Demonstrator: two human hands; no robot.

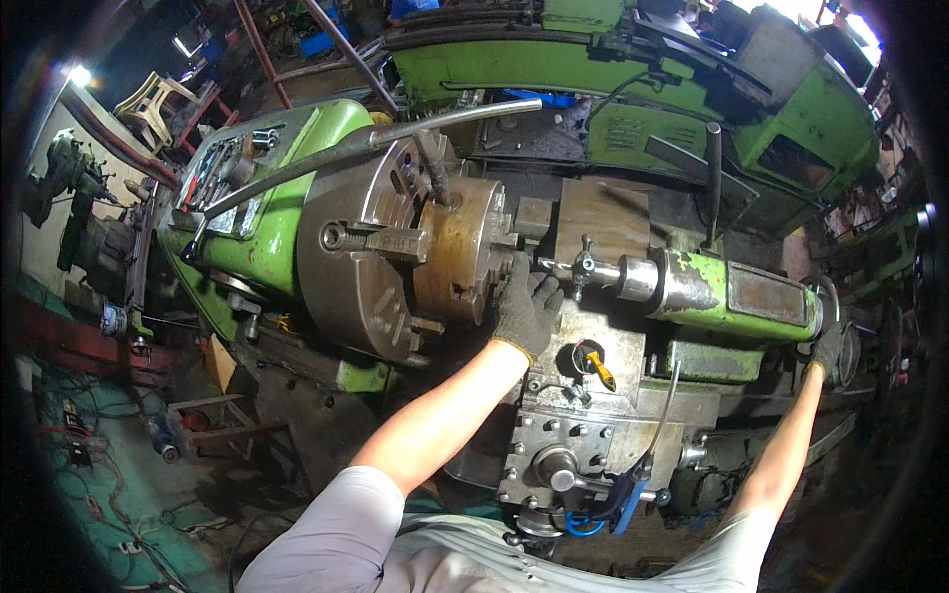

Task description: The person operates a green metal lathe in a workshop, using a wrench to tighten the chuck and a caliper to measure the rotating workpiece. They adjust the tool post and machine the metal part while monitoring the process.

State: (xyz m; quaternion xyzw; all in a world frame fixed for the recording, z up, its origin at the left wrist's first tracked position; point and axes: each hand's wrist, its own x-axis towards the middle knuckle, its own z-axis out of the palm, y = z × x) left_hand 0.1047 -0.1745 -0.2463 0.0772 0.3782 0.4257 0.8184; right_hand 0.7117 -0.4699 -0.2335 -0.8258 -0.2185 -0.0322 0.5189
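Air gun (625,499): nearest; blue and dark, to the right of the large chuck (336,287).
Yellow-handled tool (598,368): on the cross slide (618,420), right of the large chuck.
Left hand (529,308): gloved, just right of the large chuck, fingers partly curled near the workpiece face; cannot tell if anything is held.
Right hand (826,348): gloved, far right of the large chuck, at the handwheel (848,348); finger closure too small to tell.
Workpiece (450,262): round, brownish, against the large chuck's right side.
Tailstock (732,296): right of the large chuck; its drill chuck (585,265) points toward the workpiece.
Step (judged): lining up the tailstock tool with the workpiece.
Next move (judged): calls for small, steady handwheel turns, left fingers clear of the gap.
Green machine (643,138): farthest, beyond the large chuck.
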